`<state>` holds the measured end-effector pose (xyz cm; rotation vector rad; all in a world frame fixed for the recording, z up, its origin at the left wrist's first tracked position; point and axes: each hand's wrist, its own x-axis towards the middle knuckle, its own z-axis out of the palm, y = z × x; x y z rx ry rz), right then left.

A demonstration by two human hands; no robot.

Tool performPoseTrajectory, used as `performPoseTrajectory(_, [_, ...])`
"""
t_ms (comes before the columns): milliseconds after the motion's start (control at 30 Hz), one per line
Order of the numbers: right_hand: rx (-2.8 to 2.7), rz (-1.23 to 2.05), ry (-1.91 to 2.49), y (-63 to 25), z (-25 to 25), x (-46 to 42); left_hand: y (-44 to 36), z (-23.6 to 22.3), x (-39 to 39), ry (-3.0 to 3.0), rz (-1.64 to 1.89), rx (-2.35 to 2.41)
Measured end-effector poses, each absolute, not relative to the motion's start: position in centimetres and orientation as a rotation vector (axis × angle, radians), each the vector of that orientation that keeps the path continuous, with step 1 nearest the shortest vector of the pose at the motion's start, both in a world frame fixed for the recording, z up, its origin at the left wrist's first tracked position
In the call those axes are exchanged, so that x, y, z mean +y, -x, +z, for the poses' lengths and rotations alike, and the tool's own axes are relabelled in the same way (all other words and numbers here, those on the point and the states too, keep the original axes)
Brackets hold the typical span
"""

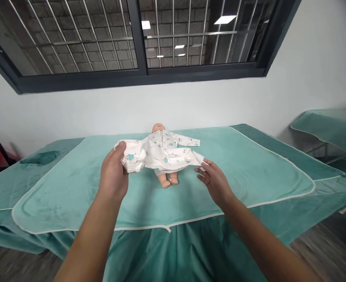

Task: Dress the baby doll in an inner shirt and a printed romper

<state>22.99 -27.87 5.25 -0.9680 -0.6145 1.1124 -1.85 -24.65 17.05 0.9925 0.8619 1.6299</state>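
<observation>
A baby doll point(158, 128) lies on its back on a teal towel point(249, 168), head toward the wall, bare feet toward me. A white printed baby garment point(163, 152) is spread over its body. My left hand point(114, 176) is closed on the garment's left part, bunched at the fingers. My right hand point(215, 180) is at the garment's right corner, its fingers partly stretched and pinching the cloth edge.
The towel covers a bed with a darker teal sheet point(328, 172). A folded teal cloth point(40, 157) lies at the left. Another teal-covered bed point(328, 125) stands at the right. A white wall and barred window point(137, 35) are behind.
</observation>
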Motion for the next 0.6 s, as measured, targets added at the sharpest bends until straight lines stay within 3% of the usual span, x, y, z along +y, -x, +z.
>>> performPoseTrajectory(167, [-0.879,0.933,1.060,-20.5,6.1,-28.9,0.4,16.8,-25.3,-1.022,1.463,0.869])
performPoseTrajectory(400, [-1.428,0.822,0.993,-17.0,11.1,-30.8,-2.0,16.9,-27.6,-1.198,1.183,0.841])
performPoseTrajectory(600, [-1.380,0.548,1.163,-18.8,14.2,-27.7,-1.5,17.4,-28.4,-1.198,1.377,1.041])
